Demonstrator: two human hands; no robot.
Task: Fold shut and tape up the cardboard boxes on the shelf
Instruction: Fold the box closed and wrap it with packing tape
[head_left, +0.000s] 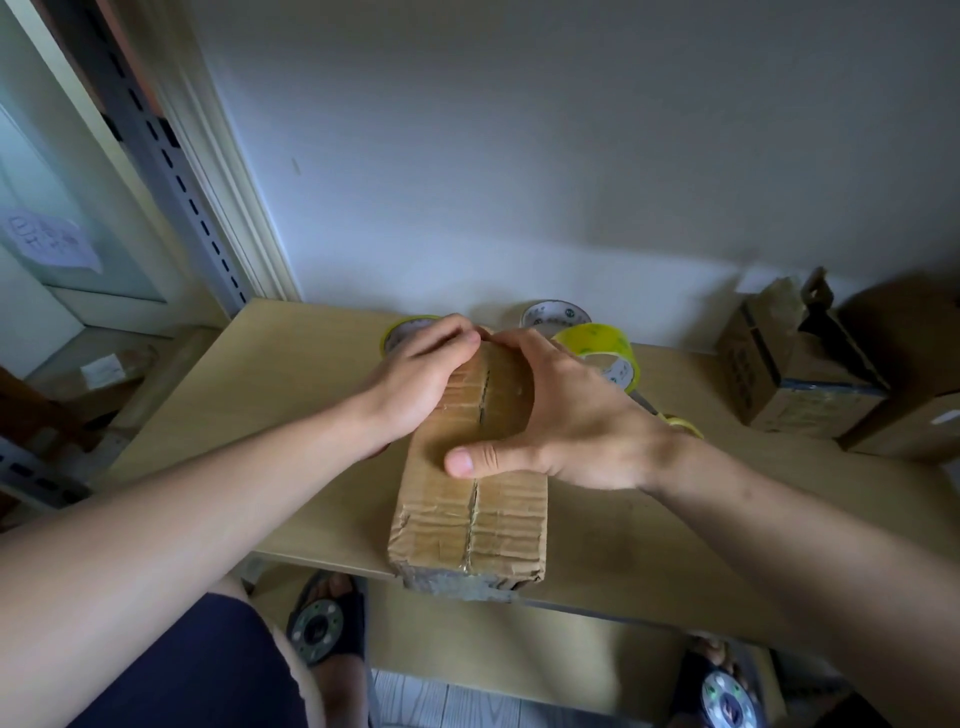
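Note:
A long, narrow cardboard box (470, 530) lies on the wooden shelf (270, 395), its near end hanging a little over the front edge. Its two top flaps are folded down and meet along a centre seam. My left hand (415, 384) grips the box's far left side with fingers curled over the top edge. My right hand (561, 421) spans the right flap, thumb pressed on the top near the seam, fingers curved round the far end. Grey tape shows on the box's near end.
Three tape rolls stand behind the box: one at the left (402, 332), a white one (553, 314) and a yellow one (605, 353). An open taped box (795, 374) and a larger carton (914, 374) sit at the right. A metal upright (171, 171) rises at the left.

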